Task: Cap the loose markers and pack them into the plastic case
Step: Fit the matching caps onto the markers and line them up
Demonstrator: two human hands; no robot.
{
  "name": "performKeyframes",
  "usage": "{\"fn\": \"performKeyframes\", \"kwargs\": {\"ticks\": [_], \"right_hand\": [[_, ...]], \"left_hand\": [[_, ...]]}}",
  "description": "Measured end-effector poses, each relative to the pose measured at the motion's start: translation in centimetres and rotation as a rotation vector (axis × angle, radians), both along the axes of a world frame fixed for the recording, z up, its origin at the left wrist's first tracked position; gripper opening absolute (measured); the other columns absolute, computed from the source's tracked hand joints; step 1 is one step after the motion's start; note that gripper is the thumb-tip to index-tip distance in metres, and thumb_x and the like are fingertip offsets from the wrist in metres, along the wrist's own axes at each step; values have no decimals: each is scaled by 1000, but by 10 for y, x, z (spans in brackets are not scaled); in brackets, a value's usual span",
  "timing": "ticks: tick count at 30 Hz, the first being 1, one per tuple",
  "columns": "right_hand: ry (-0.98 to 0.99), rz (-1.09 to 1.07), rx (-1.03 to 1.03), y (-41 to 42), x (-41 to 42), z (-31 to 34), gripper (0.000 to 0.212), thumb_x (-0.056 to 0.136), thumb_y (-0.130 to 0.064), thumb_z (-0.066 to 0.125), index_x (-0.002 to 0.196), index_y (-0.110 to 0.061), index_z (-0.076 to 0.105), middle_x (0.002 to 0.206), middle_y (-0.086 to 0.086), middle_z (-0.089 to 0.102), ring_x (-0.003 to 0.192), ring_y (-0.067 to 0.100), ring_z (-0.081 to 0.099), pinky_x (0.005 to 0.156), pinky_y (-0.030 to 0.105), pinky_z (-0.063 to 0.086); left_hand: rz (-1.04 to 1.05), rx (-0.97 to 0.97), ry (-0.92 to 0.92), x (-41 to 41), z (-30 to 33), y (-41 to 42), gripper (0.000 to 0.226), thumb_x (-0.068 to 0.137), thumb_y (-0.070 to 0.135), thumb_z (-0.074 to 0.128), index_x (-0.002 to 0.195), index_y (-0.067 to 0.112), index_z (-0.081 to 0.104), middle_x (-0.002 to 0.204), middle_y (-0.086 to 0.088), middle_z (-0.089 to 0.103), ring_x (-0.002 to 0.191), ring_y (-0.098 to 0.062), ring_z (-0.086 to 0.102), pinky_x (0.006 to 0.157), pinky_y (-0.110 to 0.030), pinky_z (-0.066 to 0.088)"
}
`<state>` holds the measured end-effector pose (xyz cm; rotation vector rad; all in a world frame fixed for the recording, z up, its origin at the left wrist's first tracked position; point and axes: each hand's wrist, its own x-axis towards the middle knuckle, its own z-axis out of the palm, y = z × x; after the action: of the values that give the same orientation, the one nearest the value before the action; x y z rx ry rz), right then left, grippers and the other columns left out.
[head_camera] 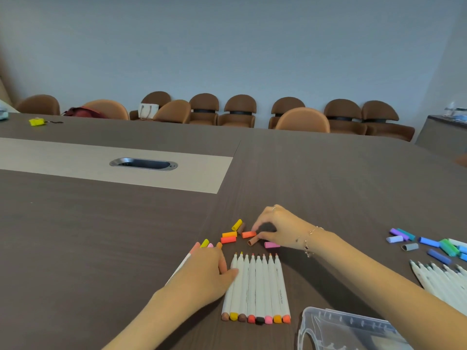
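Clear plastic case nearest the camera at 5 o'clock, lying open and empty as far as visible, bottom edge cut off by the frame. Next up, row of eight uncapped markers at 6 o'clock on the counter, white barrels touching side by side, tips pointing to 12. Left hand lies flat at 7 o'clock, fingers loosely spread, thumb against the leftmost barrel; it covers a few capped markers, count unclear, and I cannot tell if it grips any. Right hand at 1 o'clock of the row, fingers curled, thumb and forefinger pinching at a brown cap; whether the cap is lifted or lying on the counter cannot be told. Loose warm-coloured caps scattered just beyond the tips; pink cap partly under the right wrist. Second marker bunch and blue-green caps at 3 o'clock, cut by the frame edge. Risks: cap colours close (orange, coral, red), easy mismatch with end plugs; round caps may roll off if knocked by the wrist; left thumb nudge could fan the row; exposed tips may mark the counter or the fingers.
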<state>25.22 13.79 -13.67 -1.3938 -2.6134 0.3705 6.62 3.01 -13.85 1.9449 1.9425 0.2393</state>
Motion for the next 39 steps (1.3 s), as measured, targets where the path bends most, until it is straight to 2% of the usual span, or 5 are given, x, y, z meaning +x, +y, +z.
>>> {"fn": "performKeyframes", "kwargs": {"ticks": [13, 21, 25, 28, 39], "right_hand": [[-73, 14, 77, -2, -13, -4, 17, 89, -25, 62, 105, -25, 63, 113, -1, 55, 105, 12, 46, 87, 27, 48], [-111, 23, 112, -5, -16, 1, 20, 88, -29, 62, 105, -22, 70, 119, -4, 52, 107, 13, 44, 91, 30, 46], [79, -17, 26, -14, -8, 6, 14, 91, -29, 58, 102, -23, 64, 112, -5, 60, 98, 6, 48, 94, 28, 47], [273, 0, -111, -22, 7, 13, 7, 89, -26, 61, 95, -27, 65, 99, -10, 65, 93, 6, 59, 91, 28, 52], [472, 24, -236, -35, 25, 28, 14, 92, -21, 57, 93, -29, 68, 92, -14, 68, 91, -1, 62, 80, 9, 48]], "left_hand": [[-62, -99, 18, 0, -13, -2, 22, 94, 38, 51, 91, 19, 64, 77, 6, 57, 74, -6, 55, 65, -14, 42], [-71, -173, -30, -2, -9, 2, 22, 91, 36, 53, 88, 16, 61, 75, -1, 56, 66, -8, 49, 60, -12, 39], [-84, -103, -185, -13, 5, 4, 23, 90, 32, 55, 85, 14, 68, 75, 0, 59, 59, -6, 51, 93, -21, 45], [-103, -140, -329, -17, 13, 5, 18, 89, 34, 59, 84, 21, 70, 71, 9, 67, 62, -2, 62, 74, -16, 52], [-130, -155, -459, -14, 21, 2, 9, 88, 31, 63, 85, 27, 70, 79, 7, 75, 78, -7, 69, 73, -17, 55]]}}
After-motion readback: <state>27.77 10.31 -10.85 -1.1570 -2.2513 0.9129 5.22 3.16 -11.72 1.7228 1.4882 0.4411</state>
